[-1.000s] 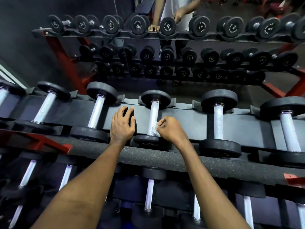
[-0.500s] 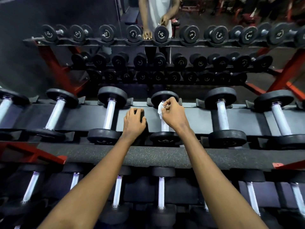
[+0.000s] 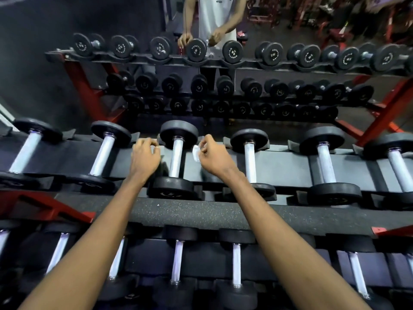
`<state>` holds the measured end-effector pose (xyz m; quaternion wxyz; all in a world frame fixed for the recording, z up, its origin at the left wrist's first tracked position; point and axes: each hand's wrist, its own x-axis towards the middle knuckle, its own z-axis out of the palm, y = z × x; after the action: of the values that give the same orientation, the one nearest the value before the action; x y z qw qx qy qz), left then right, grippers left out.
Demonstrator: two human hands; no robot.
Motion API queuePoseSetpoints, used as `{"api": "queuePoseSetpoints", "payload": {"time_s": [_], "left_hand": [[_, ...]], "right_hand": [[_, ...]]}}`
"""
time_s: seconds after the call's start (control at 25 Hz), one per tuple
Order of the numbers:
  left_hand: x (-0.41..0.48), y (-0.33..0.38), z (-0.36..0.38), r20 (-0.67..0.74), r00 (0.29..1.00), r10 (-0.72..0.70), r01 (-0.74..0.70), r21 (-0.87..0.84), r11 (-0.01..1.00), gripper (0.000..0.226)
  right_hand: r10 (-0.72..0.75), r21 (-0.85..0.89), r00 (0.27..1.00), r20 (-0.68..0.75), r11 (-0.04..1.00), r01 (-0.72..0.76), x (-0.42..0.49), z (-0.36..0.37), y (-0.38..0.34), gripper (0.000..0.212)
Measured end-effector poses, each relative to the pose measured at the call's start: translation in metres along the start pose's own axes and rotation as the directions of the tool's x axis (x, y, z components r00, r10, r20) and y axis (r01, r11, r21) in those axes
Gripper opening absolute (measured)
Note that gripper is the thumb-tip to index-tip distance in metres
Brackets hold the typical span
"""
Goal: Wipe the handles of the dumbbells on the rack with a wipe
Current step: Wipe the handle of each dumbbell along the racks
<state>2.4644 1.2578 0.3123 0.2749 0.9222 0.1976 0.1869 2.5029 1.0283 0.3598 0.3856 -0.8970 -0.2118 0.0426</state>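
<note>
Black dumbbells with silver handles lie in a row on the top tier of the rack (image 3: 283, 166). One dumbbell's handle (image 3: 176, 157) lies bare between my hands. To its right, my right hand (image 3: 212, 156) pinches a small crumpled white wipe (image 3: 196, 153), held just off the handle. On the handle's left, my left hand (image 3: 145, 156) hovers over the rack with loosely curled fingers and holds nothing. The neighbouring handles (image 3: 249, 162) (image 3: 103, 155) are uncovered.
A speckled rubber rail (image 3: 201, 213) fronts the top tier, and a lower tier of dumbbells (image 3: 237, 265) sits under my forearms. Red frame legs (image 3: 388, 113) stand at both sides. A mirror (image 3: 134, 14) behind reflects the rack and a person in a white shirt.
My right hand has lifted the wipe off the middle dumbbell's handle and shifted to its right. My left hand has risen off the rack and its fingers have curled loosely.
</note>
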Motion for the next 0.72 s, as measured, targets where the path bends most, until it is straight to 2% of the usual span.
{"api": "queuePoseSetpoints", "payload": {"time_s": [0.08,0.16,0.24,0.36,0.44,0.6,0.72], "left_hand": [[0.001,-0.033,0.007,0.083,0.997,-0.004,0.000,0.047,0.999,0.028],[-0.006,-0.056,0.014,0.131,0.988,0.086,-0.100,0.104,0.990,0.034],[-0.015,-0.067,0.019,0.117,0.980,0.160,-0.175,0.134,0.975,0.038],[-0.020,-0.067,0.022,0.076,0.981,0.176,-0.189,0.215,0.958,0.039],[-0.020,-0.065,0.022,0.072,0.981,0.178,-0.191,0.238,0.952,0.038],[-0.021,-0.065,0.022,0.059,0.981,0.185,-0.194,0.242,0.951,0.043],[-0.021,-0.064,0.023,0.060,0.982,0.178,-0.187,0.254,0.949,0.047]], "right_hand": [[-0.058,-0.009,0.997,0.045,0.998,0.059,0.005,0.019,-0.011,0.013],[-0.126,-0.027,0.987,0.095,0.991,0.129,0.008,0.035,-0.017,0.014],[-0.181,-0.074,0.972,0.146,0.978,0.193,0.010,0.045,-0.018,0.014],[-0.234,-0.136,0.959,0.159,0.957,0.256,0.015,0.052,-0.013,0.015],[-0.246,-0.128,0.956,0.157,0.955,0.267,0.017,0.051,-0.011,0.014],[-0.301,-0.089,0.900,0.315,0.935,0.344,0.014,0.046,-0.017,0.013],[-0.309,-0.089,0.904,0.294,0.933,0.348,0.013,0.049,-0.018,0.014]]}}
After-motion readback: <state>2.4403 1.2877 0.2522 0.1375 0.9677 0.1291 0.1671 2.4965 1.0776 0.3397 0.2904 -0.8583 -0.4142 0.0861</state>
